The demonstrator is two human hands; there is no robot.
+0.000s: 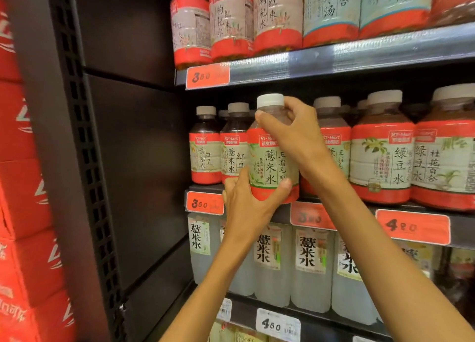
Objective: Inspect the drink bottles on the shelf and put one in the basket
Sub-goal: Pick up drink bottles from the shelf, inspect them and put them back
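A drink bottle (pixel 271 161) with a white cap and a red and pale green label is held upright in front of the middle shelf (pixel 424 228). My left hand (pixel 246 200) grips its base from below, thumb across the front. My right hand (pixel 295 130) grips its clear neck just under the cap. The label faces me. No basket is in view.
Rows of similar bottles (pixel 380 148) stand on the middle shelf, with more on the upper shelf (pixel 334 56) and clear-liquid bottles (pixel 311 269) below. Orange price tags (pixel 205 203) line the shelf edges. A dark perforated upright (pixel 84 148) and red stacked cartons (pixel 23 187) stand at left.
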